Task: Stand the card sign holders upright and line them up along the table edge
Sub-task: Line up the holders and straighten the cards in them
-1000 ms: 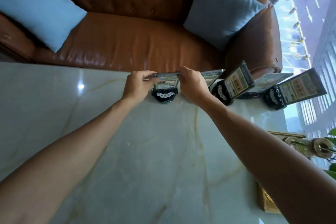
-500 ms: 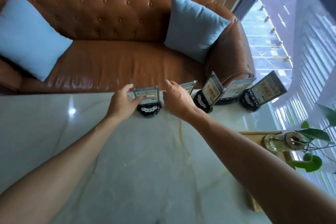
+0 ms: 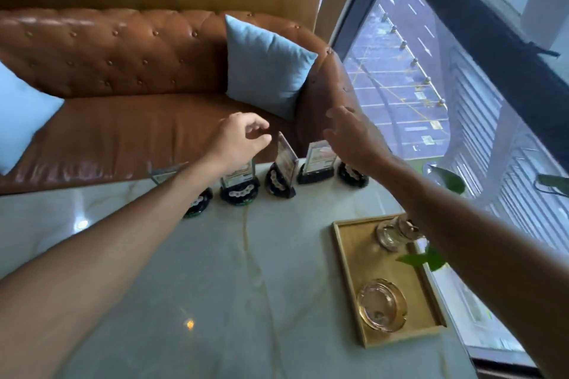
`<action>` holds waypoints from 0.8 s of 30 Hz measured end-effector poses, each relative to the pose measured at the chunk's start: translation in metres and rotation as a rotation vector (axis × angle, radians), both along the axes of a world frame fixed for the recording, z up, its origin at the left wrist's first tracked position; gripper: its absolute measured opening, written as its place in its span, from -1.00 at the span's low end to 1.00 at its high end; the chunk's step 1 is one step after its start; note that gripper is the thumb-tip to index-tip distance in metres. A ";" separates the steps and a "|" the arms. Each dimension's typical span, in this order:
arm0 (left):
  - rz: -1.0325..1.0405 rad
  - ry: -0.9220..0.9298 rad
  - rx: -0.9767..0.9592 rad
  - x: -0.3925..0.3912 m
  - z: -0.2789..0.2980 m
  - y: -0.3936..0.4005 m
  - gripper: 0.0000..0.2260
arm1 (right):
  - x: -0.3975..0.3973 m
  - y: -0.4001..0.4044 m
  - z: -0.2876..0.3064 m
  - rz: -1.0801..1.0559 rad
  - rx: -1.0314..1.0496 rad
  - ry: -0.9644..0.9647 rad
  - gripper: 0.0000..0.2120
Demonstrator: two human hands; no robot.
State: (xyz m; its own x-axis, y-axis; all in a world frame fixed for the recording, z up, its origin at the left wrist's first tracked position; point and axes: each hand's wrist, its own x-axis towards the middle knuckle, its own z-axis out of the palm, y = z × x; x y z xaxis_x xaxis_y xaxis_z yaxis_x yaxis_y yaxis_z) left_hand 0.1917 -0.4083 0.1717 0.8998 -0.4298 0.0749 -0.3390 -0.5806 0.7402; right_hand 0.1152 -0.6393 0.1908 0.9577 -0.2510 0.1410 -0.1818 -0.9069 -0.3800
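Note:
Several card sign holders with black bases stand in a row along the far edge of the marble table (image 3: 215,271). My left forearm partly hides the leftmost holder (image 3: 168,175). Right of it stand a second holder (image 3: 238,183), a third (image 3: 284,164) turned edge-on, and a fourth (image 3: 318,159). Only the base of the fifth holder (image 3: 353,176) shows behind my right hand. My left hand (image 3: 240,140) hovers above the second holder, fingers loosely curled and holding nothing. My right hand (image 3: 354,135) hovers above the fourth and fifth holders with its fingers spread.
A gold tray (image 3: 346,258) at the table's right holds a glass ashtray (image 3: 381,304) and a small glass jar (image 3: 397,232) with green leaves. A brown leather sofa (image 3: 123,126) with blue cushions lies beyond the table edge. A window (image 3: 431,86) fills the right side.
Both hands have let go of the holder they were setting down, risen and moved right along the row. The view has swung up and right, showing the tray.

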 end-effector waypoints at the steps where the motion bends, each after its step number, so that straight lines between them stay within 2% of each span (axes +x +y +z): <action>1: -0.013 -0.004 0.007 -0.002 0.000 -0.016 -0.78 | -0.004 -0.017 -0.001 -0.004 -0.010 0.031 -0.67; 6: -0.075 -0.020 0.064 -0.009 -0.011 -0.084 -0.78 | -0.015 -0.087 -0.016 -0.089 -0.027 0.121 -0.71; 13: -0.063 0.069 0.205 -0.006 -0.030 -0.142 -0.62 | -0.014 -0.134 -0.047 -0.068 -0.038 0.232 -0.75; 17: -0.062 0.108 0.330 -0.003 -0.047 -0.162 -0.57 | -0.007 -0.145 -0.070 -0.088 -0.005 0.259 -0.60; 21: -0.036 0.015 0.491 0.003 -0.066 -0.175 -0.65 | -0.003 -0.161 -0.086 -0.091 -0.012 0.288 -0.60; 24: -0.008 -0.103 0.582 0.000 -0.068 -0.183 -0.77 | 0.001 -0.170 -0.092 -0.061 -0.011 0.316 -0.73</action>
State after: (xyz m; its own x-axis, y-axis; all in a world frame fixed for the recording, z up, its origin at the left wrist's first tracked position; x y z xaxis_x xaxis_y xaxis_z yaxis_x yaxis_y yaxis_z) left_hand 0.1921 -0.5911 0.1034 0.8968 -0.4335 -0.0883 -0.3986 -0.8783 0.2640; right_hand 0.1161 -0.8092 0.0984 0.9376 -0.3096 -0.1583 -0.3437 -0.8945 -0.2859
